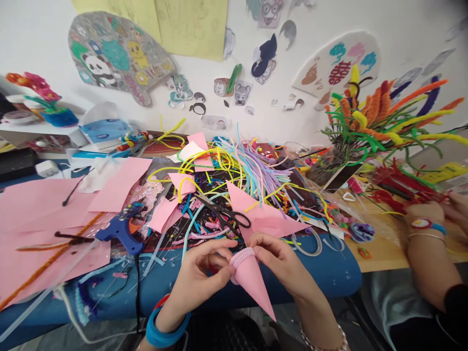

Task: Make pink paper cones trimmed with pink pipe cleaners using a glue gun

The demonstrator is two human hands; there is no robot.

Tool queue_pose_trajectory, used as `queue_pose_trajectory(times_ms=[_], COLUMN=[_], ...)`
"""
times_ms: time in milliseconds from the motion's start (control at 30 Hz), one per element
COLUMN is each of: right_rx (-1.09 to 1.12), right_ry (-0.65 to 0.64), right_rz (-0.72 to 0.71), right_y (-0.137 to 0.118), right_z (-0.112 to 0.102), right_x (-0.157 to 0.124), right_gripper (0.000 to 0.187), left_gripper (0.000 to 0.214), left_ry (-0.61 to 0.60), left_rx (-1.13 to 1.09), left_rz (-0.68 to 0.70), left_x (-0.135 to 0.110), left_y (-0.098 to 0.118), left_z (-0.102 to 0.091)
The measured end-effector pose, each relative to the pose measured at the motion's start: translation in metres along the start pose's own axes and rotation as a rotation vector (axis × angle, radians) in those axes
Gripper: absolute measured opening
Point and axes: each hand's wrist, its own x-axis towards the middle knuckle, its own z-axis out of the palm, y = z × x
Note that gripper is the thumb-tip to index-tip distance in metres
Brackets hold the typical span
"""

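A pink paper cone [254, 287] hangs point-down and tilted to the right, between my two hands at the table's front edge. Around its wide rim runs a pale pink pipe cleaner [242, 257]. On the left side of the rim, my left hand [210, 265] pinches the cone with thumb and fingers. From the right, my right hand [274, 256] grips the rim with thumb and forefinger. Just beyond lie black-handled scissors [224, 214] and a cut piece of pink paper [258, 214]. The inside of the cone is hidden.
A blue glue gun [126, 234] rests left of my hands, near pink sheets [44, 204]. Loose pastel pipe cleaners [252, 165] heap at the back. A vase of pipe-cleaner stems [321, 165] stands right. A co-worker's hand [426, 212] is at the far right.
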Motion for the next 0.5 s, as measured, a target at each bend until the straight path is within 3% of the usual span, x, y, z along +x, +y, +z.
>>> queue_pose_trajectory(times_ms=[233,500], right_rx=[-0.127,-0.179], right_ry=[0.001,-0.01], right_rz=[-0.048,-0.037], right_y=[-0.0033,-0.003], right_z=[-0.0043,-0.0038], right_x=[-0.0065,-0.0103], right_gripper=[0.01,0.011], left_gripper=[0.036,0.03], left_ry=[0.045,-0.019], left_rx=[0.143,0.066], left_rz=[0.053,0.006], left_x=[-0.0015,-0.003], left_y=[-0.0057,-0.0062], left_z=[0.005,0.0016])
